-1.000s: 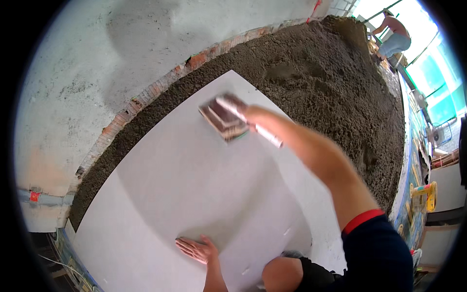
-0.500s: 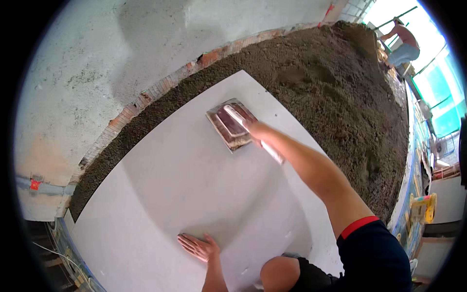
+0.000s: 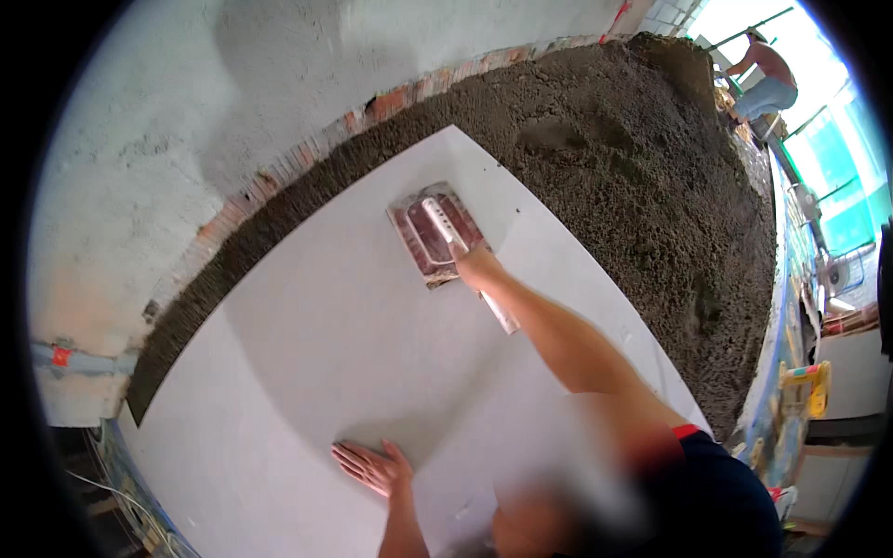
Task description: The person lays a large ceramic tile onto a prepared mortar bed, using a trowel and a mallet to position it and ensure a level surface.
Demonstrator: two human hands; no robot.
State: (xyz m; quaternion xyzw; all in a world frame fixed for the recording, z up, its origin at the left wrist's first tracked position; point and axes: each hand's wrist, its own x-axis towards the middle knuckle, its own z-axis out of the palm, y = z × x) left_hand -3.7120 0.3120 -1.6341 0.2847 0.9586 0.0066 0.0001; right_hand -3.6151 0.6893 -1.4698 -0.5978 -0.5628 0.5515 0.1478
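Firmly, your right hand (image 3: pixel 476 267) grasps the white handle (image 3: pixel 439 219) of a flat-headed tool (image 3: pixel 417 234), its rectangular, reddish-brown head lying just toward twelve o'clock from the middle of your view, over a pale slab (image 3: pixel 316 325). Whether the head touches the surface cannot be told. The handle's far end pokes out past your grip toward five o'clock, and your bare forearm (image 3: pixel 581 349) runs back to a dark sleeve (image 3: pixel 721 507) with a red cuff at four.

At seven o'clock, your left hand (image 3: pixel 374 467) grips nothing; it lies flat against the slab, fingers together and thumb spread. Near five, the view blurs.

The slab's far corner points to twelve. Beyond it, a dark, crumbly bed (image 3: pixel 642 186) spreads from twelve round to three, with a narrow band following the slab's edge down toward eight. A pale, stained wall (image 3: pixel 149 121) fills the side from nine to eleven, exposed brick (image 3: pixel 307 158) along its foot. At two o'clock, a co-worker (image 3: pixel 767 82) bends beside green netting (image 3: pixel 837 181); a yellow bucket (image 3: pixel 819 391) sits between three and four.
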